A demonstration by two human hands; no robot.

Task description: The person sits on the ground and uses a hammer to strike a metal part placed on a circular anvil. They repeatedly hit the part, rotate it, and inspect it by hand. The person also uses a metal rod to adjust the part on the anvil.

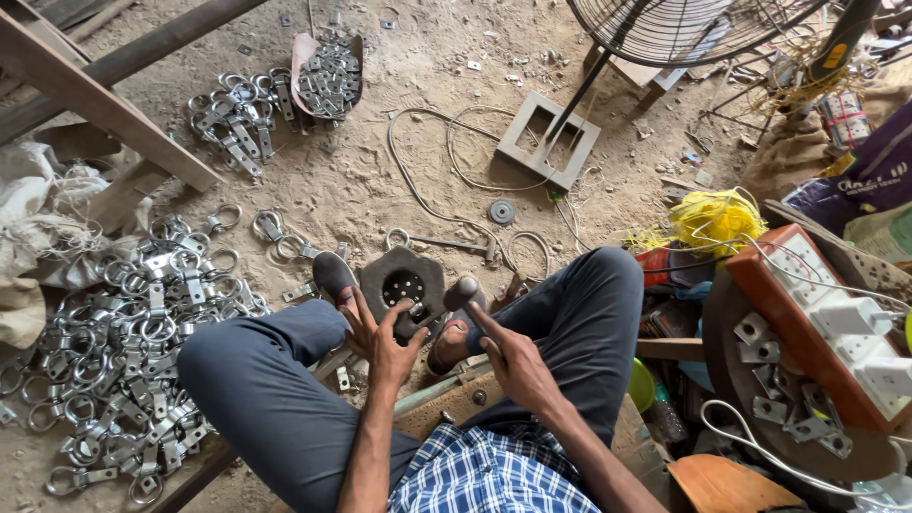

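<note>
- Sandy workshop floor (380, 180) spreads out under a seated person in dark trousers and a blue checked shirt, with scrap and tools all round.
- Between the person's feet sits a dark scalloped metal block (404, 282) with a round hole in its middle.
- The left hand (385, 337) reaches down to the block's near edge, its fingertips pinched on a small metal piece (416, 311) that rests on the block.
- The right hand (518, 366) is clenched round the handle of a hammer (463, 294), whose head hangs just beside the block, to its right, close to the small piece.
- A big heap of ring clamps (133, 342), silvery rings fixed to flat plates, lies on the floor by the left knee.
- A smaller pile of clamps (233, 119) lies farther off, beside a rusty scoop (328, 71) filled with flat metal plates.
- A square metal frame (548, 140) lies on the sand beyond the block, at the foot of a standing fan (684, 24), with thin wire looped near it.
- On the right stand a tangle of yellow cord (717, 218) and an orange and white power strip (822, 318), with small bent plates (769, 361) beside the strip.
</note>
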